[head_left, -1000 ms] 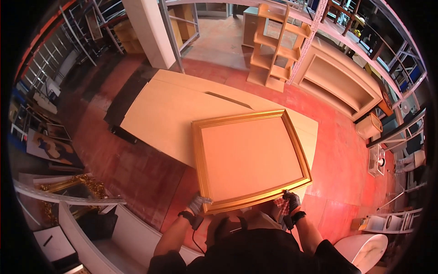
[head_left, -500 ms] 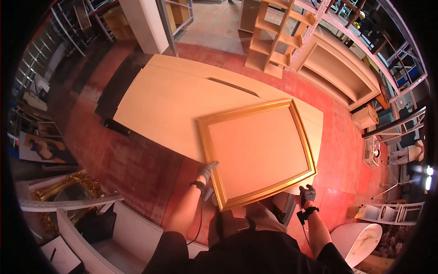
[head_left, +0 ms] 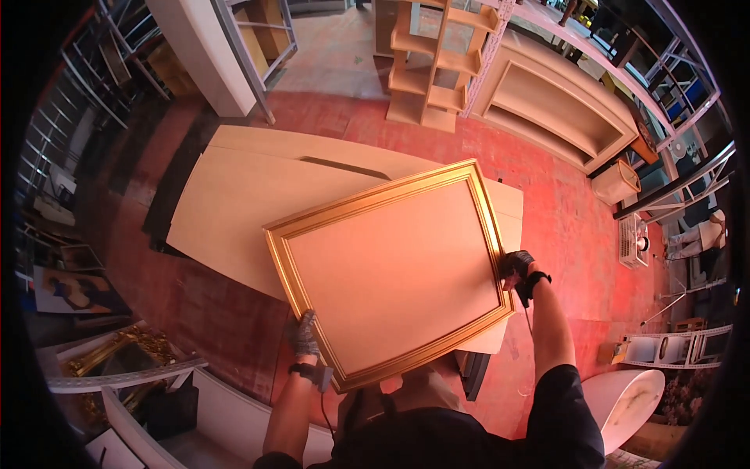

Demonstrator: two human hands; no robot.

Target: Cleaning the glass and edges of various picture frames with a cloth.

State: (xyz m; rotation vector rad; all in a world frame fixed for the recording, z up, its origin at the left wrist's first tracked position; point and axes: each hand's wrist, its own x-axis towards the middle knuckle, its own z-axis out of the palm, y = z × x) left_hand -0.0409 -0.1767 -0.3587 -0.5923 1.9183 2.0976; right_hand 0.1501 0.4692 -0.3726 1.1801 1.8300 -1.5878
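A gold picture frame (head_left: 373,195) with a plain pale panel (head_left: 394,273) inside it is held at an angle in front of me, above the near right part of a light wood table (head_left: 234,184). My left hand (head_left: 301,334), in a grey glove, is closed on the frame's left side near the lower corner. On the right side, about midway down, my right hand (head_left: 516,270), in a dark glove, grips the edge. Both wrists carry black straps with cords. Much of the tabletop is hidden by the frame.
Beyond the table stand a tan shelf unit (head_left: 437,59) and a long recessed cabinet (head_left: 558,102). A white pillar (head_left: 205,59) rises at the far left. Ornate gold frame (head_left: 117,356) and a white rail (head_left: 129,377) lie at lower left. Another person (head_left: 698,234) is at far right.
My right hand has moved from beside the frame's lower right corner up onto its right side and grips it. The frame has shifted left and nearer in view; the view has shifted too.
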